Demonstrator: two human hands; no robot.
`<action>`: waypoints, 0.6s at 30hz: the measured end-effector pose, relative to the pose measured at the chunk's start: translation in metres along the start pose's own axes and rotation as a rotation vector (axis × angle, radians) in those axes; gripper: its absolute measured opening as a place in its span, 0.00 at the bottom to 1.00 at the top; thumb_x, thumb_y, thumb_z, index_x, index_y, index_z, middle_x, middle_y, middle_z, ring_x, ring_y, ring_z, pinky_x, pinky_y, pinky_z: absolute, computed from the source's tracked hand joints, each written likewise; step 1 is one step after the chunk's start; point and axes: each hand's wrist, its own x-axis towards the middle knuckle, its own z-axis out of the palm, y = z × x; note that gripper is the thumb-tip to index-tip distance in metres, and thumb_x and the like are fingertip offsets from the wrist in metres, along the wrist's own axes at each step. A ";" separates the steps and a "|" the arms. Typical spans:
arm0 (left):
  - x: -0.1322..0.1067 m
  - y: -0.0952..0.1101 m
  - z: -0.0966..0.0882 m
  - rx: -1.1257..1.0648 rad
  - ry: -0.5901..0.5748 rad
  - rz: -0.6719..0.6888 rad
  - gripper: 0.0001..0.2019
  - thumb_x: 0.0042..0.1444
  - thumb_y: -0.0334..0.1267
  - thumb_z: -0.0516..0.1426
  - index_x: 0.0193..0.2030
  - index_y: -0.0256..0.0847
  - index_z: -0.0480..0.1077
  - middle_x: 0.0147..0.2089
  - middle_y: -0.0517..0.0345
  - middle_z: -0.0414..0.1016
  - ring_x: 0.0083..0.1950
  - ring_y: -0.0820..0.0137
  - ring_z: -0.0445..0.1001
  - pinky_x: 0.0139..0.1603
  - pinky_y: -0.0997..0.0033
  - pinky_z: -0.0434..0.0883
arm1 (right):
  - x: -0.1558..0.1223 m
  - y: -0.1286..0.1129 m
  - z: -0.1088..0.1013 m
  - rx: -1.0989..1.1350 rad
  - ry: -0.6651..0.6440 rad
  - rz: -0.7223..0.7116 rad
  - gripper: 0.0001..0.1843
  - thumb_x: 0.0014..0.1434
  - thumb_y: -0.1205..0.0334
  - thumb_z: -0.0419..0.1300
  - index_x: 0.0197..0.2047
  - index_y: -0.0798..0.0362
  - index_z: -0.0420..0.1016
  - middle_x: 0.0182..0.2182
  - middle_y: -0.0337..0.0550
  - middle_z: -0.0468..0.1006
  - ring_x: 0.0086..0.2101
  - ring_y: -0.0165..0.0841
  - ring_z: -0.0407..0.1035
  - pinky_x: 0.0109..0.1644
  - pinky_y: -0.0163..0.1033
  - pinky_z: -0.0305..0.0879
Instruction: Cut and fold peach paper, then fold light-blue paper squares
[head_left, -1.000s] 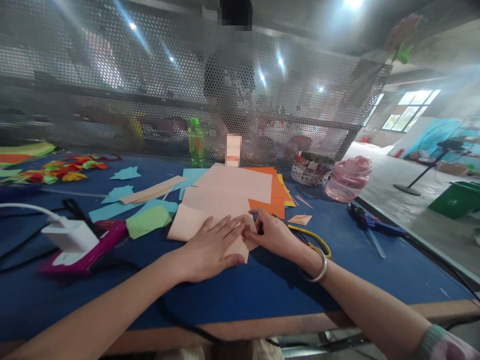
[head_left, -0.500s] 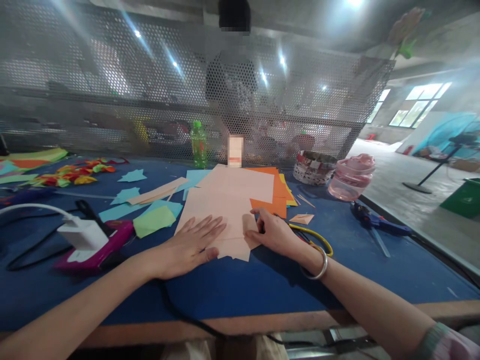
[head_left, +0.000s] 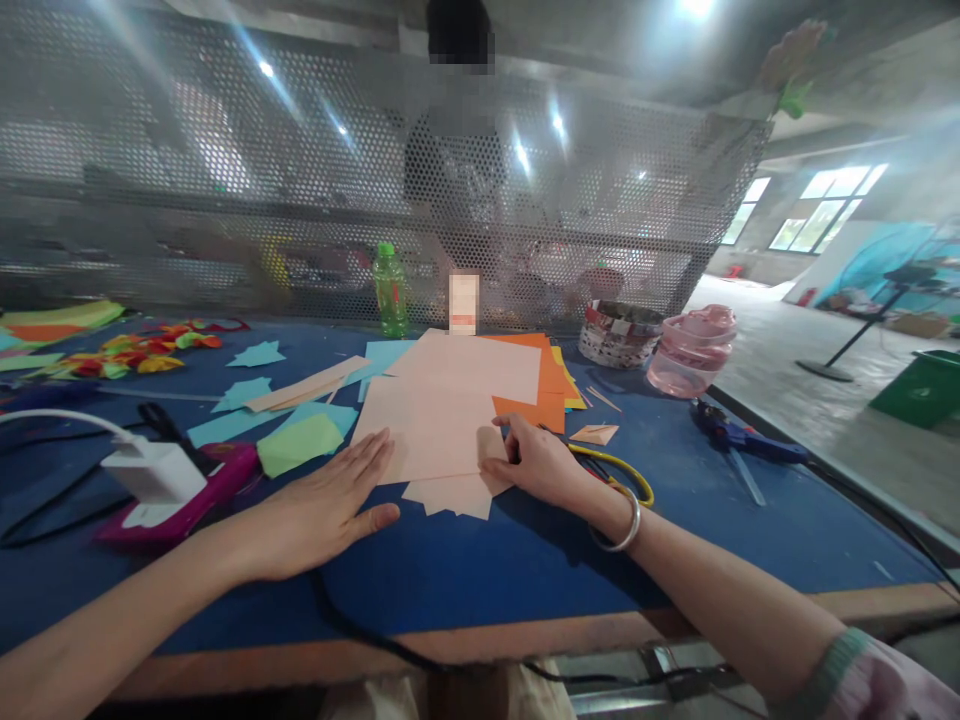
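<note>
A pale pink sheet of paper lies folded on the blue table, on top of more pink sheets. My left hand lies flat with fingers stretched out, its fingertips at the sheet's left edge. My right hand presses down on the sheet's right edge with thumb and fingers pinched together. A silver bangle sits on my right wrist. Yellow-handled scissors lie just behind my right hand.
Orange and yellow sheets, blue and green paper scraps, a green bottle, a pink jar, a woven basket, a blue glue gun, and a white charger on a pink tool. A perforated metal screen stands behind; a person is beyond it.
My left hand slid leftwards across the pink sheet to its left edge, flattening it. My right hand stayed on the right edge.
</note>
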 end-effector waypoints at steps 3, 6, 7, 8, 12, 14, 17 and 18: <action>-0.002 0.002 -0.003 0.041 0.003 -0.008 0.44 0.63 0.65 0.44 0.75 0.33 0.46 0.77 0.45 0.42 0.76 0.53 0.46 0.74 0.54 0.51 | 0.000 0.002 0.001 0.010 0.006 -0.016 0.29 0.56 0.57 0.66 0.59 0.58 0.67 0.32 0.40 0.77 0.32 0.34 0.69 0.36 0.36 0.57; 0.000 0.023 -0.009 0.109 0.021 -0.039 0.45 0.62 0.66 0.44 0.73 0.28 0.53 0.75 0.38 0.49 0.75 0.49 0.50 0.74 0.47 0.48 | 0.002 0.003 0.002 0.004 0.005 -0.024 0.29 0.56 0.56 0.66 0.59 0.57 0.67 0.32 0.40 0.77 0.32 0.34 0.70 0.35 0.36 0.57; 0.002 0.034 -0.010 0.119 0.044 -0.045 0.46 0.62 0.67 0.44 0.72 0.26 0.56 0.74 0.35 0.51 0.75 0.47 0.50 0.74 0.45 0.47 | 0.002 0.004 0.002 0.000 0.005 -0.026 0.29 0.56 0.56 0.66 0.59 0.57 0.67 0.32 0.40 0.77 0.32 0.34 0.70 0.35 0.36 0.57; 0.004 0.047 -0.011 0.112 0.065 -0.020 0.46 0.62 0.67 0.43 0.72 0.27 0.56 0.74 0.36 0.51 0.75 0.47 0.49 0.74 0.44 0.47 | 0.002 0.004 0.002 -0.003 0.005 -0.029 0.29 0.56 0.57 0.66 0.59 0.57 0.67 0.32 0.40 0.77 0.32 0.34 0.70 0.35 0.36 0.57; 0.015 0.089 -0.007 -0.013 -0.046 0.165 0.42 0.65 0.65 0.38 0.75 0.35 0.45 0.77 0.48 0.40 0.77 0.56 0.43 0.74 0.49 0.49 | 0.001 0.002 0.002 -0.022 0.017 -0.043 0.28 0.58 0.57 0.64 0.59 0.59 0.67 0.32 0.40 0.77 0.32 0.34 0.71 0.36 0.36 0.58; 0.018 0.096 -0.003 -0.040 -0.058 0.168 0.42 0.65 0.65 0.39 0.76 0.36 0.45 0.77 0.48 0.40 0.77 0.54 0.41 0.74 0.45 0.47 | 0.000 0.001 0.001 -0.025 0.020 -0.044 0.28 0.59 0.57 0.64 0.59 0.58 0.66 0.32 0.40 0.78 0.32 0.34 0.71 0.36 0.36 0.58; 0.019 0.093 0.001 -0.075 -0.053 0.167 0.40 0.65 0.64 0.40 0.76 0.39 0.45 0.77 0.49 0.41 0.77 0.52 0.40 0.74 0.42 0.46 | 0.000 0.000 -0.002 0.006 0.008 -0.045 0.28 0.58 0.58 0.65 0.59 0.58 0.66 0.32 0.40 0.78 0.32 0.34 0.72 0.36 0.36 0.60; 0.019 0.090 0.002 -0.083 -0.055 0.170 0.40 0.65 0.64 0.41 0.76 0.40 0.45 0.77 0.49 0.41 0.77 0.52 0.40 0.73 0.41 0.45 | 0.000 0.001 -0.003 0.021 0.003 -0.046 0.28 0.58 0.58 0.66 0.59 0.58 0.66 0.32 0.40 0.78 0.33 0.34 0.72 0.37 0.36 0.60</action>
